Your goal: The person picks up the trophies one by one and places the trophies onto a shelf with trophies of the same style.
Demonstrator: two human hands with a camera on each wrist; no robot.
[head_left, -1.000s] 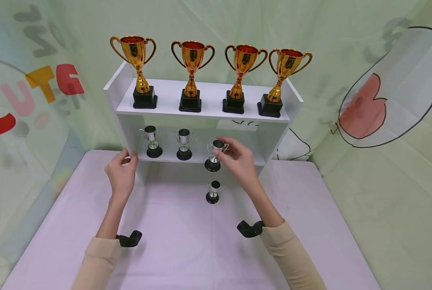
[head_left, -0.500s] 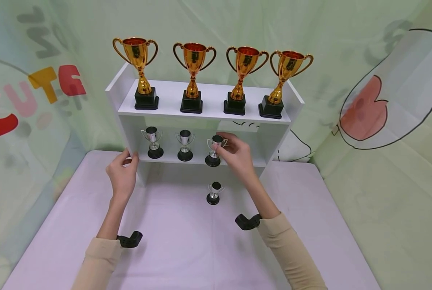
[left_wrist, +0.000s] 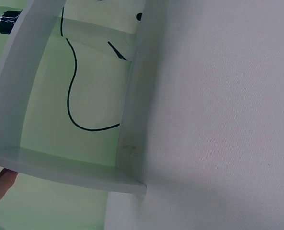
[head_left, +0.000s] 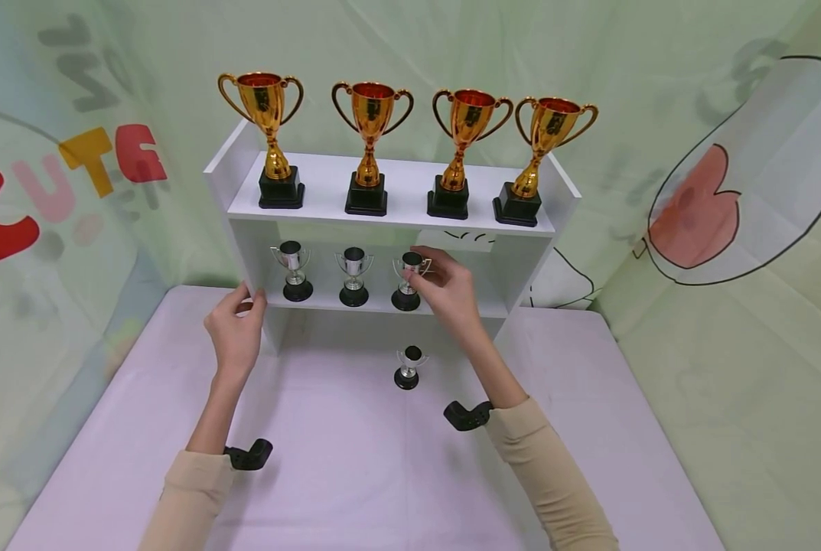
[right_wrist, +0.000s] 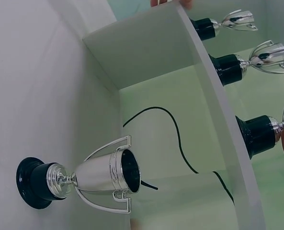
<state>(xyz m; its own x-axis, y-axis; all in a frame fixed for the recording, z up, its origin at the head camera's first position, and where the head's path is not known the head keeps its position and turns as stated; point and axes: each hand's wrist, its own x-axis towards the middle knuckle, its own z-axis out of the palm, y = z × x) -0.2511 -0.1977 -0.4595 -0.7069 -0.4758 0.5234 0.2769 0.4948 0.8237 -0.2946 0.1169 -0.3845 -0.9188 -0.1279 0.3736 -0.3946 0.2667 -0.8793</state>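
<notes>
A small silver trophy cup with a black base stands upright on the white shelf unit's middle board. My right hand pinches its cup from the right. To its left on the same board are two matching silver trophies, the middle one and the left one. At the unit's left side panel, my left hand grips the front edge between thumb and fingers. In the left wrist view only a few of its fingers show. Another silver trophy stands on the table before the unit.
Several large gold trophies, one of them at the left, line the unit's top board. A pale cloth covers the table. Printed curtains hang behind and at both sides.
My right hand has moved the pinched silver trophy slightly up and back, from the board's front edge onto the middle board. My left hand keeps its grip on the side panel.
</notes>
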